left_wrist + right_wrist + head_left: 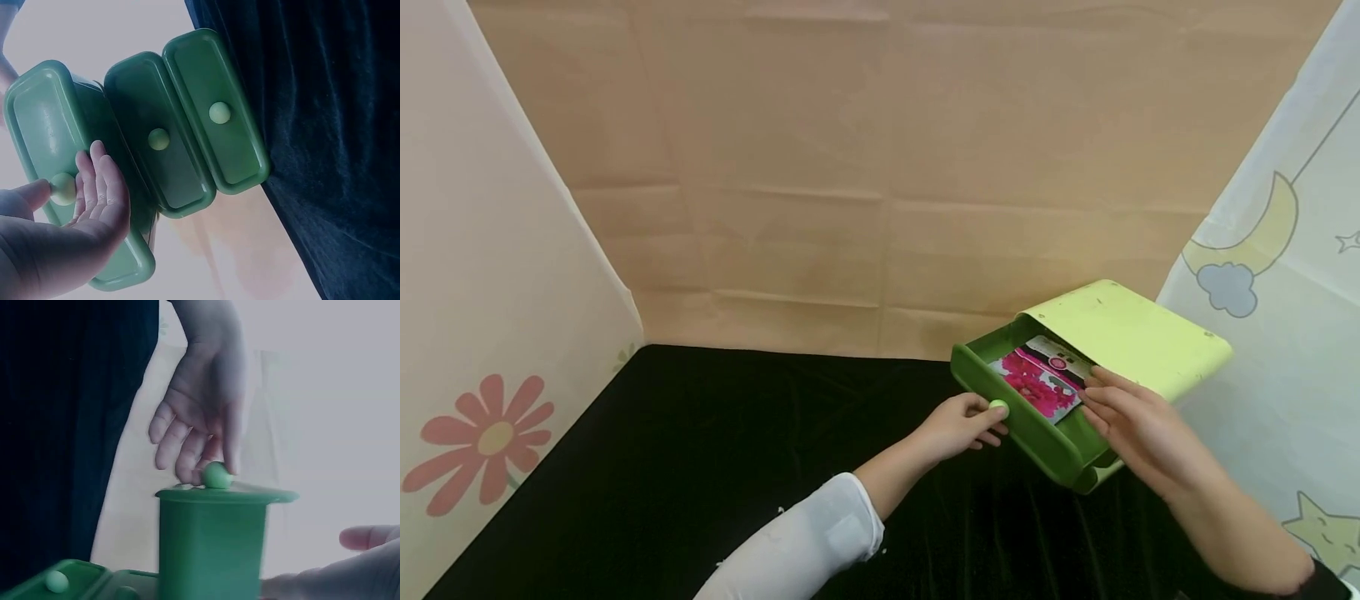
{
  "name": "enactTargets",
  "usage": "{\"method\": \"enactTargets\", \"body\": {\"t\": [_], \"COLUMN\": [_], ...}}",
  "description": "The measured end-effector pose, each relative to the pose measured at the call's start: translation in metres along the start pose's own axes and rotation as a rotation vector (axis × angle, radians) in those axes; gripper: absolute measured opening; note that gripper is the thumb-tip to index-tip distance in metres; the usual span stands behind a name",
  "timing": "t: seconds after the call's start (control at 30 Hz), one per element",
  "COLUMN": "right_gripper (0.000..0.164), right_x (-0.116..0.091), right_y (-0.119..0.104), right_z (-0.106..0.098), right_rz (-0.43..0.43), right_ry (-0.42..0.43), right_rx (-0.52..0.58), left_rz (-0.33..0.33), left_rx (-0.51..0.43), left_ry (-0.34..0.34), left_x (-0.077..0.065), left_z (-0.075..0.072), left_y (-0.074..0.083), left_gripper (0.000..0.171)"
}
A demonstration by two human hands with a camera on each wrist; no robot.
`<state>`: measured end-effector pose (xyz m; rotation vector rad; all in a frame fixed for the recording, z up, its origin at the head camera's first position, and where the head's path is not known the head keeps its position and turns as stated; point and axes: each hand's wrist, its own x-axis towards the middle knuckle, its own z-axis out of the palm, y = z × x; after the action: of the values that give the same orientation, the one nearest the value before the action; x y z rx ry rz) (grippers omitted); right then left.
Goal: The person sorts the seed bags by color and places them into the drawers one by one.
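A small chest with a light-green body [1138, 337] has its top green drawer [1037, 433] pulled out. My left hand [958, 429] pinches that drawer's round knob [62, 189], thumb on one side and fingers on the other. Inside the drawer lies a flat packet [1045, 379] with a pink flower print and a black band. My right hand [1150, 425] reaches over the drawer's right side with fingers fairly straight, fingertips right at the packet's edge. In the right wrist view only part of the right hand [356, 565] shows, its thumb extended.
Two lower drawers, a middle one [140, 106] and a bottom one [209, 75], are closed, each with a round knob. A dark velvety cloth [760, 467] covers the table. Behind stands a tan papered wall [790, 183], with printed white panels at the left and right.
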<state>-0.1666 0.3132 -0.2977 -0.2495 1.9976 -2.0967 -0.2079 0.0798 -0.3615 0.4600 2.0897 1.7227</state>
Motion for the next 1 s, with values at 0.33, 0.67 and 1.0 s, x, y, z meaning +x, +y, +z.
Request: {"method": "enactTargets", "body": {"t": [0.33,0.67,1.0], "right_gripper": [0.069,0.077,0.072], "right_x": [0.016,0.049,0.055], "right_y": [-0.039,-0.034,-0.025], "right_z": [-0.021,-0.076,-0.086], "right_rz": [-0.182,-0.069,-0.065], "right_ry": [0.194,0.191,0.117], "right_rx": [-0.945,-1.273,-1.355], "left_rz": [-0.001,0.0,-0.002], "left_rx": [0.01,0.046,0.04], "left_ry": [0.034,0.0,-0.003], "left_x": [0.011,0.026,0.041], "left_z": [0.002,0.003,0.01], "left_y": [0.006,0.01,0.018], "left_gripper": [0.035,0.04,0.038]}}
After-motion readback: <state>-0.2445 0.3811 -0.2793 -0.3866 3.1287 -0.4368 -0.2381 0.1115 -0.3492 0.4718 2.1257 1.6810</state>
